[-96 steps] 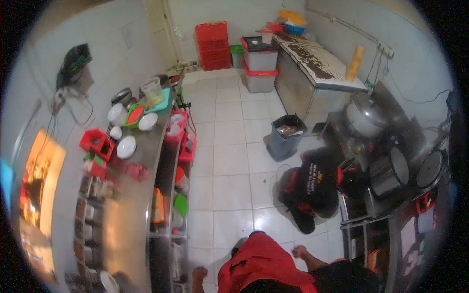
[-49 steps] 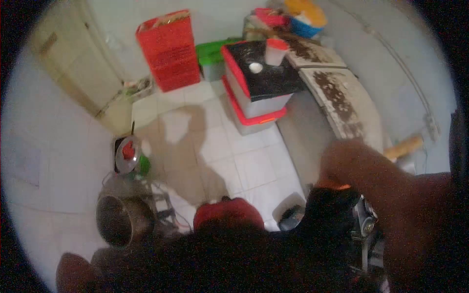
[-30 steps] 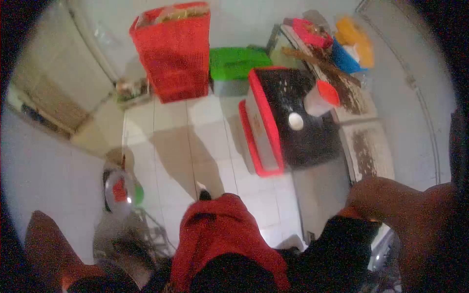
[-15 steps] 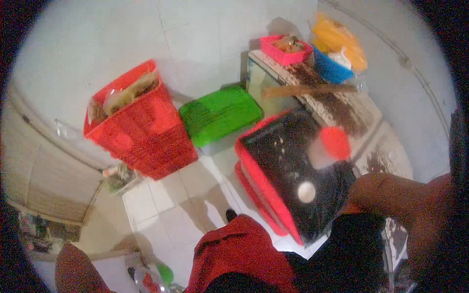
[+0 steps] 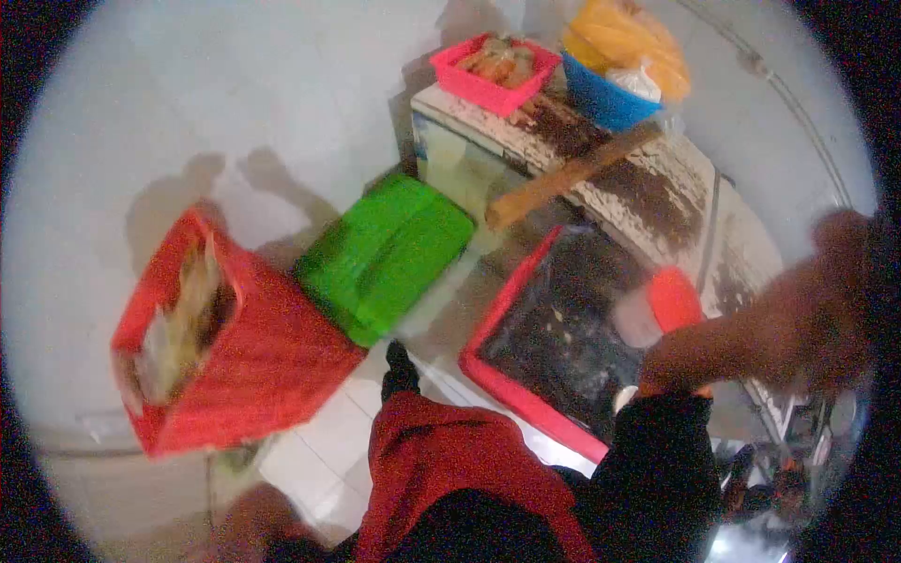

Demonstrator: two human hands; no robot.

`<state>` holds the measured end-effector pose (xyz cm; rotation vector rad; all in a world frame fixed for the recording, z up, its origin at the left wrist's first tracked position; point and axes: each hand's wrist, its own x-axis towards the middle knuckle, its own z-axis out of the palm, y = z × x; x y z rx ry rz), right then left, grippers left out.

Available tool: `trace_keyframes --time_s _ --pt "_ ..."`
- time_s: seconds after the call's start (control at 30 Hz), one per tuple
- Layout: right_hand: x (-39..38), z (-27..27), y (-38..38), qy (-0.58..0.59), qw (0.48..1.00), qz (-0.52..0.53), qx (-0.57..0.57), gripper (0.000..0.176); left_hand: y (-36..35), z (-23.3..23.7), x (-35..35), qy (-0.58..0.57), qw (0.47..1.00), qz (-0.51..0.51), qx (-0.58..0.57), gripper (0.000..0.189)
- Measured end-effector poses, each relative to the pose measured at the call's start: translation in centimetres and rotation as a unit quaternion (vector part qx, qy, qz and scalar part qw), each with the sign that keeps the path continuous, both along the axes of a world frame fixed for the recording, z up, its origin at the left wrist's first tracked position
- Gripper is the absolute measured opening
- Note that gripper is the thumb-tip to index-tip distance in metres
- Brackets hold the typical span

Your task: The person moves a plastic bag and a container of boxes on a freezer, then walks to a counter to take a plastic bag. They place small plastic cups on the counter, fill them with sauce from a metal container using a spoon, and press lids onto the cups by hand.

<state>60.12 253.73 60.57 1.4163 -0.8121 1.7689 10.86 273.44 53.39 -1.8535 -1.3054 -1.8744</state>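
My right arm, with a dark sleeve, stretches over the edge of a black-topped tub with a red rim (image 5: 507,310). At its end my right hand (image 5: 831,272) is raised and smeared by motion at the right edge of the view; its fingers do not show clearly. Below the forearm, a translucent jar with a red lid (image 5: 676,298) lies on the tub's dark surface, beside a small pale round thing (image 5: 623,399) partly hidden by my arm. At the bottom left, a blurred part of my left hand or forearm (image 5: 267,521) shows, its fingers unreadable.
A red basket (image 5: 272,347) with bagged items leans at left, beside a green-lidded box (image 5: 389,253). On a worn, peeling cabinet top (image 5: 657,188) stand a pink basket (image 5: 479,89), a blue basin (image 5: 601,98) with a yellow bag (image 5: 629,42), and a wooden rolling stick (image 5: 572,178).
The view has turned and shifted, so the red basket sits lower and further left. My right hand has come into view, raised at the right. The jar stays on the dark surface.
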Motion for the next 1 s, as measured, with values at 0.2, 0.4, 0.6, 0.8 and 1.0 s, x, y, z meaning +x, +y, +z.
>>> trace_keyframes --time_s 0.2,0.4,0.6,0.8,1.0 --pt "-0.8 0.2 15.2 0.459 0.373 0.799 0.11 0.026 19.6 -8.4 11.5 0.062 0.892 -0.29 -0.341 0.032" --pt "5.2 -3.6 21.1 0.614 0.301 0.708 0.178 0.028 27.6 -42.7 16.9 0.344 0.303 -0.653 -0.602 0.035" --pt "14.8 -6.1 27.6 0.624 0.315 0.679 0.226 0.038 28.5 -47.5 19.3 0.116 0.207 -0.612 -0.754 0.036" --pt "35.6 -9.6 30.7 0.332 -0.02 0.754 0.567 0.057 33.5 -49.6 25.2 0.224 0.161 -0.583 -0.765 0.036" --pt "51.3 -10.4 33.1 0.183 -0.211 0.76 0.587 0.08 35.2 -45.4 32.7 0.447 0.401 -0.602 -0.525 0.032"
